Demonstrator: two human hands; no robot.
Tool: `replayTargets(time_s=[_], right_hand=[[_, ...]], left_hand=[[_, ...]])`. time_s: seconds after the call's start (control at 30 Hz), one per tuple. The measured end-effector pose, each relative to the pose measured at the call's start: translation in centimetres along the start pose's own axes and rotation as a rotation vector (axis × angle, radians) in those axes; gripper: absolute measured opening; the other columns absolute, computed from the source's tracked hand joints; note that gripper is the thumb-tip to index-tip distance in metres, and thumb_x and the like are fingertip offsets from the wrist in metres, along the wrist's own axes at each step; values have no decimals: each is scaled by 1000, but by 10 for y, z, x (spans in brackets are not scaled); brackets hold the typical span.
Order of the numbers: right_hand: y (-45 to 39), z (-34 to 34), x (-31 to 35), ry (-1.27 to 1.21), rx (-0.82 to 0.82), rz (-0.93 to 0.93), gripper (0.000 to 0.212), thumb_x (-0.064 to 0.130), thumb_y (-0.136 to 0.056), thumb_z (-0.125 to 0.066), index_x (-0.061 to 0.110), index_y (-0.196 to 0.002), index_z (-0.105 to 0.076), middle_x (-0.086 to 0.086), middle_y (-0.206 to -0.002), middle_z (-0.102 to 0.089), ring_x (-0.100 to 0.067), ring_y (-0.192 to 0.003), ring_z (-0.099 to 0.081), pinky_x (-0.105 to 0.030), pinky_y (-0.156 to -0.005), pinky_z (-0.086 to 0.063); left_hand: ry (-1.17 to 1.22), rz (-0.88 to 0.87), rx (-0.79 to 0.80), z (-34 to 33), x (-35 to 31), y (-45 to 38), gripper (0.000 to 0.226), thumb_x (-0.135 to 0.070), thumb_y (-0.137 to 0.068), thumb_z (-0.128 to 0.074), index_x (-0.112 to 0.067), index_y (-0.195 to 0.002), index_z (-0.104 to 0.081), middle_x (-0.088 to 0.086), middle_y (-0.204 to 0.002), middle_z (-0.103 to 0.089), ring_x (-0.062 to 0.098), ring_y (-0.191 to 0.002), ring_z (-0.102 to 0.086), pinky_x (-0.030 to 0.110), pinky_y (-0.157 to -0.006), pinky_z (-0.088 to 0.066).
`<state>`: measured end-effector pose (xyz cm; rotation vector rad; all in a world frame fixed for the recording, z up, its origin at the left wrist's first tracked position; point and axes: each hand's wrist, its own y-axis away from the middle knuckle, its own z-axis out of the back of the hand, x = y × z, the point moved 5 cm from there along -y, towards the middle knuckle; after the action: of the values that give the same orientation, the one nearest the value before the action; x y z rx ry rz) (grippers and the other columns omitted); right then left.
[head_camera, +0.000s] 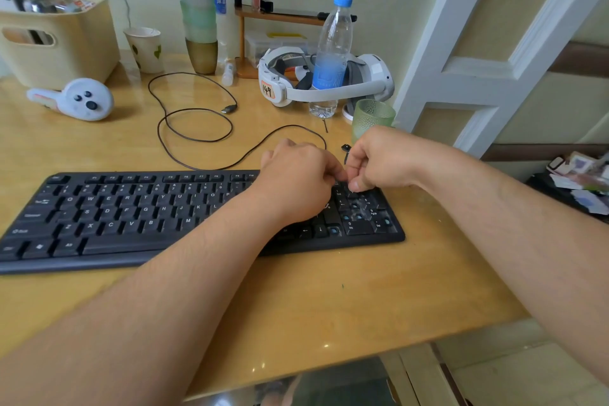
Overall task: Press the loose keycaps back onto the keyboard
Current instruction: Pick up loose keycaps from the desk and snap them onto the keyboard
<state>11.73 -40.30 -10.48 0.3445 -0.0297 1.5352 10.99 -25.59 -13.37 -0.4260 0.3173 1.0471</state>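
Note:
A black keyboard lies across the wooden desk. Its number pad at the right end has several bare blue stems where keycaps are off. Both hands meet over the top left corner of that pad. My right hand has its fingers curled down, and its fingertips pinch a small dark keycap against the pad's top row. My left hand is curled into a loose fist beside it, knuckles up, with its fingertips touching the right hand's; what its fingers enclose is hidden. A small black piece lies on the desk behind the keyboard.
The keyboard's cable loops across the desk behind it. A green glass, a water bottle and a white headset stand close behind my hands. A white controller and a beige basket sit at far left.

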Motion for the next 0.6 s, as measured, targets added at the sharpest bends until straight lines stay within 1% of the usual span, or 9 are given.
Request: replayTargets(time_s=[0.1, 0.17, 0.23, 0.3, 0.4, 0.47, 0.53, 0.6], right_hand=[[-3, 5, 3, 69, 23, -20, 24, 27, -76, -92, 24, -79, -68, 5, -85, -69, -14, -79, -63, -27, -64, -45], [-4, 7, 7, 110, 54, -25, 24, 28, -78, -91, 24, -80, -67, 5, -90, -68, -14, -82, -61, -26, -62, -42], [-4, 7, 12, 158, 80, -20, 23, 27, -81, -88, 23, -83, -66, 4, -92, -66, -15, -85, -60, -27, -62, -43], [-3, 7, 16, 199, 96, -19, 23, 28, -82, -87, 22, -86, -65, 3, -92, -65, -16, -86, -60, -28, -64, -45], [-4, 8, 18, 239, 103, -19, 24, 31, -81, -88, 22, -88, -66, 3, -93, -65, -18, -88, -62, -30, -70, -49], [-4, 8, 18, 239, 103, -18, 25, 31, -81, -88, 22, -88, -66, 3, -93, -65, -17, -87, -61, -30, -69, -49], [-3, 8, 17, 237, 97, -10, 25, 31, -81, -88, 22, -88, -66, 2, -93, -65, -17, -86, -61, -29, -66, -47], [-2, 8, 17, 230, 86, -7, 24, 30, -81, -88, 20, -89, -67, 1, -95, -66, -19, -89, -62, -30, -69, -49]], left_hand=[[-23, -11, 18, -1, -1, 1, 29, -29, -102, -53, -49, -108, -73, -10, -113, -62, 27, -121, -40, 41, -98, -32], [-27, -13, 20, -2, -2, 1, 31, -28, -101, -52, -50, -107, -73, -10, -113, -62, 27, -120, -40, 40, -96, -31], [-37, -17, 6, -2, -1, 1, 34, -26, -100, -51, -51, -108, -73, -10, -115, -62, 26, -120, -40, 40, -94, -31], [-57, -27, -7, -2, -2, 0, 40, -23, -98, -50, -53, -114, -71, -9, -116, -61, 26, -121, -40, 41, -95, -31], [-104, -48, 20, -3, -4, 1, 50, -21, -95, -46, -57, -124, -66, -9, -121, -58, 27, -123, -38, 44, -100, -32], [-160, -66, 38, -3, -6, 2, 52, -24, -96, -44, -61, -126, -63, -9, -125, -55, 27, -125, -37, 46, -102, -30], [-230, -87, 19, -2, -8, 2, 52, -28, -97, -41, -65, -127, -60, -10, -126, -52, 26, -125, -36, 46, -103, -28], [-282, -112, -15, -1, -8, 0, 50, -31, -96, -41, -67, -127, -59, -12, -125, -51, 25, -124, -36, 46, -103, -28]])
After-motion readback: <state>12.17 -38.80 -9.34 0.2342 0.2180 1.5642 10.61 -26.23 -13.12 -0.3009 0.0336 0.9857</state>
